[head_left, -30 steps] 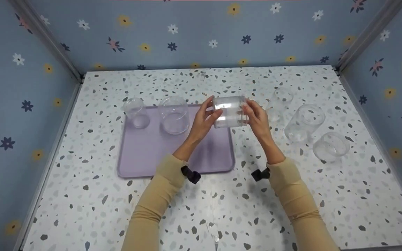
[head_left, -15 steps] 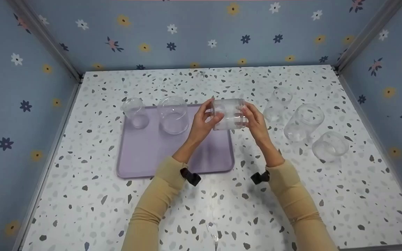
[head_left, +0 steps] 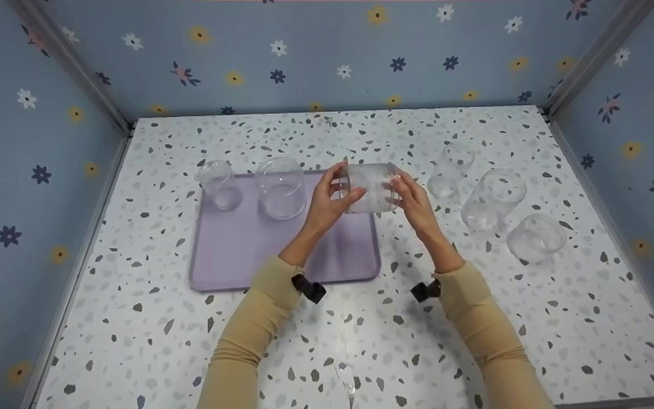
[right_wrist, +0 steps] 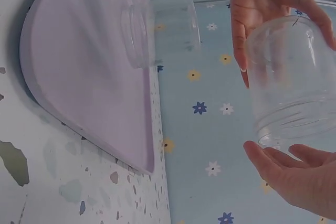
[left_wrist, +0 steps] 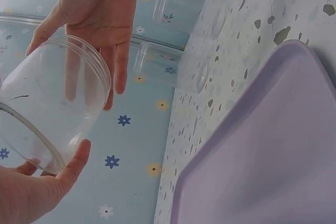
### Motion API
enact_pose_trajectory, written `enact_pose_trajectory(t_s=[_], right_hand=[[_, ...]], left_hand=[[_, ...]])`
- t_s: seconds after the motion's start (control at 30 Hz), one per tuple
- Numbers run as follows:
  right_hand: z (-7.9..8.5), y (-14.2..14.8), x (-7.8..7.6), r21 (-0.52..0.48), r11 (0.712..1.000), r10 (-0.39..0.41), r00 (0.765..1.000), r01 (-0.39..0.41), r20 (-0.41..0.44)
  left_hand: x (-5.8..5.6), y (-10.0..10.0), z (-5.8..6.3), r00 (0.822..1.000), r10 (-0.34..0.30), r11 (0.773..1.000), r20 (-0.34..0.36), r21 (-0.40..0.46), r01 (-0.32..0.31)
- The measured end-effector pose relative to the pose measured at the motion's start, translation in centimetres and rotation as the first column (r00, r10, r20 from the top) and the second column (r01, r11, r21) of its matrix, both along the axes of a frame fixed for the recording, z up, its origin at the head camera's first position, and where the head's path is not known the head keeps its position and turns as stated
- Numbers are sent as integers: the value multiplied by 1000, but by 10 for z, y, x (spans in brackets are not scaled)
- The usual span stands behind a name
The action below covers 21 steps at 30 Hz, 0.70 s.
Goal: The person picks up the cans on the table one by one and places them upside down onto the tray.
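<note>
Between both hands a clear, see-through jar (head_left: 369,187) lies on its side in the air, over the right far part of a purple tray (head_left: 230,250). My left hand (head_left: 327,204) holds its base end, thumb on the near side and fingers behind. My right hand (head_left: 415,201) holds the end with the threaded rim. In the left wrist view the right hand (left_wrist: 100,14) spreads its fingers behind the rim. From the right wrist, the right hand's fingers (right_wrist: 262,163) show at the rim, and the left hand (right_wrist: 268,3) is at the base.
Two clear containers, a narrow one (head_left: 219,184) and a wider one (head_left: 281,187), stand at the tray's far left. Three more stand on the speckled table (head_left: 327,341) at the right: a slim one (head_left: 451,170), a tall one (head_left: 493,199) and a short one (head_left: 537,238). Flowered walls enclose the table.
The jar has come slightly lower in the head view and a little to the left, with both hands on it. The other containers and the tray stay in place.
</note>
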State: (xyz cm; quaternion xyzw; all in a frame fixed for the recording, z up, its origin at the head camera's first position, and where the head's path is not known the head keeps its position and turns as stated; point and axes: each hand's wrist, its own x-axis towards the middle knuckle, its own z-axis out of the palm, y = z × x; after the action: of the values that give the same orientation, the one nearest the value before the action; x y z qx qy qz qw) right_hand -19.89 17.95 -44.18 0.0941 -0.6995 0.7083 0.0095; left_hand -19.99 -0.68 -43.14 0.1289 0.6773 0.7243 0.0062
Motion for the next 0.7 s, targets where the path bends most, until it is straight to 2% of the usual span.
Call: enact_pose_trajectory(t_s=[0.1,0.27,0.4,0.5,0.7], right_hand=[[0,2,-1,30,999,16,1000,-15,-10],[8,5,0,67,998,13,999,-10,-43],[23,3,5,127,992,-18,997,28,-79],[28,3,7,196,978,-54,994,72,-99],[13,13,-3,302,947,-67,986,111,-154]], left_hand=[[-5,0,-9,1000,17,999,21,-38,-16],[-9,-1,-12,998,63,991,25,-121,-60],[-11,-2,-13,992,124,973,34,-201,-115],[-14,-2,-16,988,147,956,53,-264,-128],[-19,-1,-23,985,155,918,76,-379,-115]])
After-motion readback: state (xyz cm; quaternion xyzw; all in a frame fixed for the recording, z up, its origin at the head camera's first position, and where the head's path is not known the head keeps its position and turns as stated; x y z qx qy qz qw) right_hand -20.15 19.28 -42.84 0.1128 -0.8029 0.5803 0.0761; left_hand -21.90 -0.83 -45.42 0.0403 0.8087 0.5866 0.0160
